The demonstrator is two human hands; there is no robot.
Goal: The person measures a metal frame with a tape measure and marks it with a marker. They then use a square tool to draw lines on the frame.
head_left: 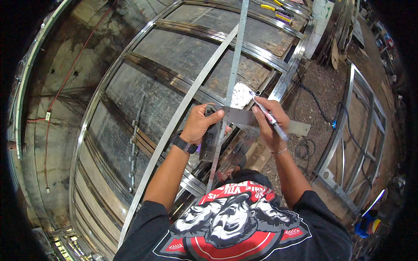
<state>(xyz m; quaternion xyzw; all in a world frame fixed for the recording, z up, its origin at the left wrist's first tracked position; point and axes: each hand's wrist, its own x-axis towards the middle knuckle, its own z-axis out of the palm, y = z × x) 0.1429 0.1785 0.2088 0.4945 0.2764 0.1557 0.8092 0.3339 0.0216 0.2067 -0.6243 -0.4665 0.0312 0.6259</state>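
My left hand (pixel 198 124), with a black watch on the wrist, is closed on the edge of a dark metal plate (pixel 240 116), thumb on top. Below that hand hangs a grey metal piece with holes (pixel 208 148); whether it is part of the same plate I cannot tell. My right hand (pixel 273 122) is closed round a white and grey marker pen (pixel 278 129), its thumb by the plate's right end. A long thin metal strip (pixel 237 56) runs lengthwise behind and under the plate. Just beyond the plate lies a bright white patch (pixel 241 96).
A large welded steel frame (pixel 174 74) over dark sheets fills the middle and left. A longer flat bar (pixel 185 102) crosses it. Another metal frame (pixel 324 167) lies on the right, near a dark cable (pixel 314 98). Yellow-handled pliers (pixel 267 7) rest at the far end.
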